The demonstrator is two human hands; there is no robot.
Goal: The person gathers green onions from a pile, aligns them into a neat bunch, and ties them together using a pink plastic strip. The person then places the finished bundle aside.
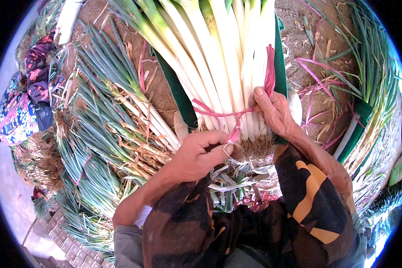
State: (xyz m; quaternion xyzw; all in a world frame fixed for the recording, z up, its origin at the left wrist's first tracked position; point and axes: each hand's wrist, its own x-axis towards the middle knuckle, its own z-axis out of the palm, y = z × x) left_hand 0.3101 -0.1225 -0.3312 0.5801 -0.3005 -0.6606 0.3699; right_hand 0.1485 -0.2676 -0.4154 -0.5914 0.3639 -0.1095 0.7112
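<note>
A bunch of large green onions lies before me, white stalks toward me and brown roots at the near end. Pink plastic twine loops around the stalks a little above the roots. My left hand pinches one end of the twine between thumb and fingers, in front of the bunch. A thin pale loop shows at its fingertips. On the bunch's right side, my right hand grips another length of the twine, whose tail stands up above the thumb. Under the bunch is a green support.
Loose green onions and a tied bunch lie to the left. More green onions lie at the right, near a green-covered edge. Pink twine strands litter the soil. A person in a floral top is at far left.
</note>
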